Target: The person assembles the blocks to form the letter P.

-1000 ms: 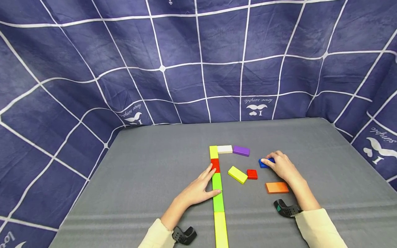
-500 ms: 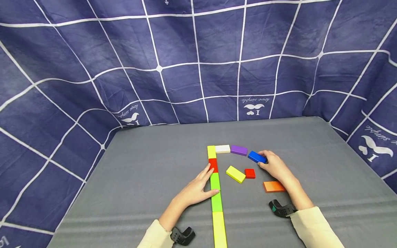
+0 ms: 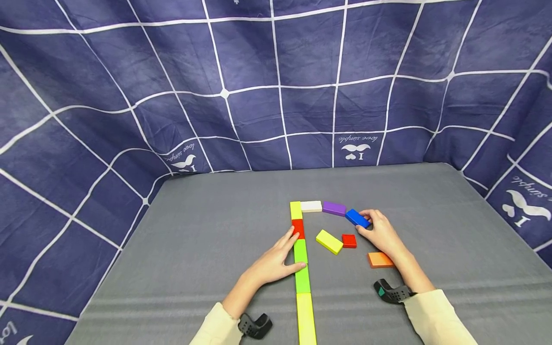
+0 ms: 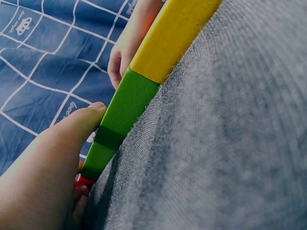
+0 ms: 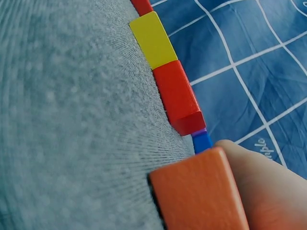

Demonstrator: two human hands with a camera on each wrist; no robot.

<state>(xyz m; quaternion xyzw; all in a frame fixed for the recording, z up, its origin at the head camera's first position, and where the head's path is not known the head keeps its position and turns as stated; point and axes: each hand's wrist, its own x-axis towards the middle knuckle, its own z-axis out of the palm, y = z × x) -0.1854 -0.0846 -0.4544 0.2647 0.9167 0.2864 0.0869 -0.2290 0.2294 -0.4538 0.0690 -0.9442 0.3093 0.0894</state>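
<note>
My right hand (image 3: 381, 235) pinches the right end of a blue block (image 3: 357, 217) between thumb and fingers. That block lies slanted, its left end at the right end of a purple block (image 3: 334, 208). Beyond the purple one, a white block (image 3: 311, 206) meets the top of a straight row. The row runs toward me: a short yellow block (image 3: 295, 210), a red one (image 3: 298, 223), two green blocks (image 3: 300, 251) and a long yellow block (image 3: 306, 318). My left hand (image 3: 271, 266) rests against the row's left side, fingertips on the red block and thumb on the green.
Inside the corner lie a loose yellow block (image 3: 329, 242) and a small red block (image 3: 349, 241), end to end. An orange block (image 3: 379, 260) sits by my right forearm, partly covered by it. The grey table (image 3: 207, 215) ends at a blue checked curtain (image 3: 250, 115).
My right hand has slid the blue block left toward the purple one and turned it to a slant. Over the last half second it barely moved. The left hand stays in place.
</note>
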